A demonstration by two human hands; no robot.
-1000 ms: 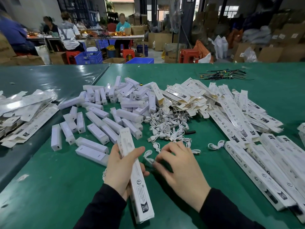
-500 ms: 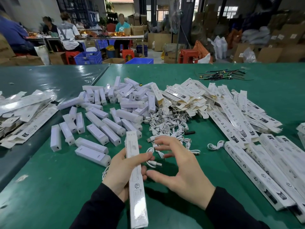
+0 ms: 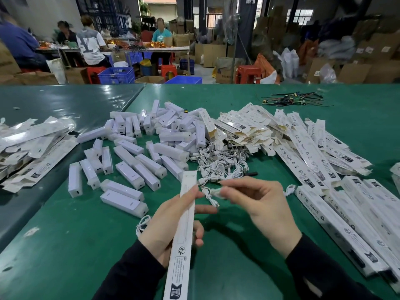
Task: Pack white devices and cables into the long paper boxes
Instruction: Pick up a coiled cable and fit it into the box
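Green table (image 3: 65, 245): one long box (image 3: 184, 230) in left hand (image 3: 166, 226), one cable (image 3: 211, 194) in right hand (image 3: 259, 204).

Green table (image 3: 216, 267), red stools (image 3: 247, 73) (plastic), stacked cardboard boxes (image 3: 368, 61), windows (image 3: 299, 16)

Head view, forward-down, close over table (image 3: 238, 267)

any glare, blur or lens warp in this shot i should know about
Head view: overhead light glares off the glossy plastic sheet at left; wide-angle warp bends the table's far edge and stretches the long box toward the bottom edge; the right hand and its cable are slightly motion-blurred; the background workers are soft.
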